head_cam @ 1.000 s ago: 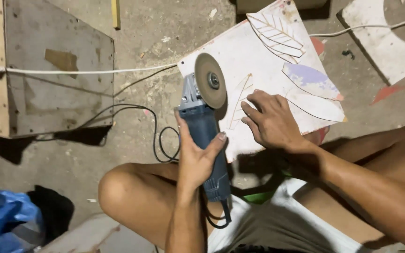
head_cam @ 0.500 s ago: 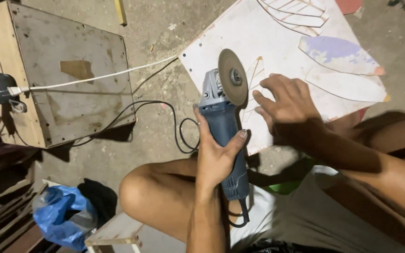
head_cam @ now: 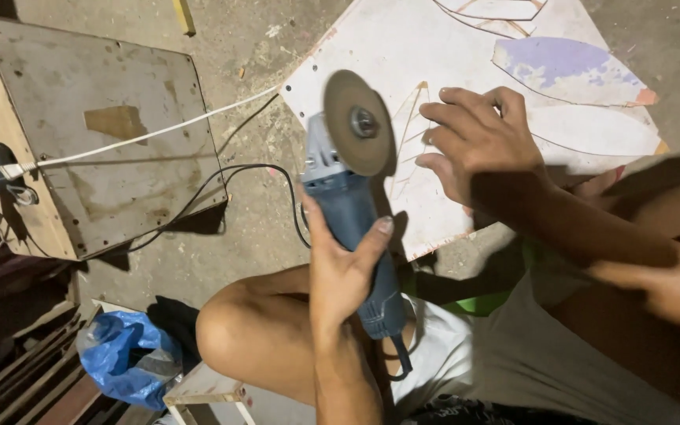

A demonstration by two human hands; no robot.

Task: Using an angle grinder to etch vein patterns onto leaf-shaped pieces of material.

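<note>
Blue grinder, handle hidden under left hand.

Single head cam, looks steeply down, close on both hands, knees, white board on floor.

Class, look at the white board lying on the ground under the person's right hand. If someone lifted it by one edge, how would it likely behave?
The white board looks thin and flat, so it is probably light and may flex a little. Leaf-shaped cut lines run through it near the right hand, so pieces might sag or snap free. It lies on a dusty concrete floor, so a push would likely slide it.
</note>
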